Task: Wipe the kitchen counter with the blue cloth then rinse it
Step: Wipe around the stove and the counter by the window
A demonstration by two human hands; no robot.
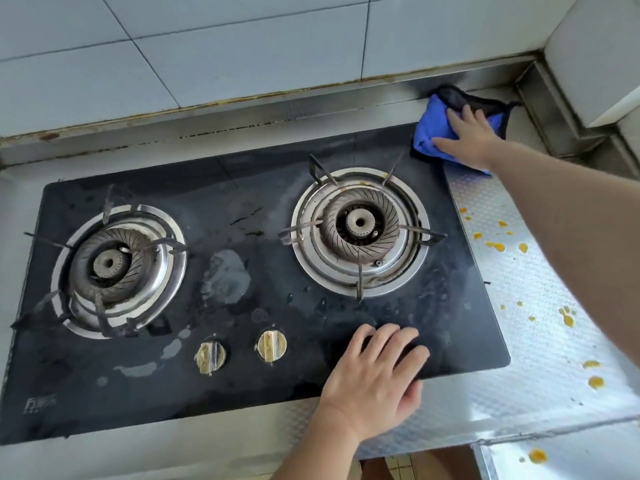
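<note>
Right hand (471,136) at one o'clock, fingers spread flat, pressing the blue cloth (440,133) onto the tabletop (540,289) corner — good for wiping pressure, I judge. Left hand (377,372) at five o'clock, fingers loosely spread, braces on the stove (242,393). Orange spills (495,246) remain.

a black glass gas hob (242,216) sits sunk into the worktop, its surface streaked with wet smears and pale patches. two burners stand on it – the left burner (110,263) and the right burner (360,225) – each inside a shiny steel ring with dark, worn pan supports. near the front edge, two grimy control knobs (210,355) (272,345) sit side by side between the burners. a small white logo (41,402) marks the front left corner. behind the hob rises a wall of pale tiles (207,46), with a rust-stained seam along its foot.
</note>
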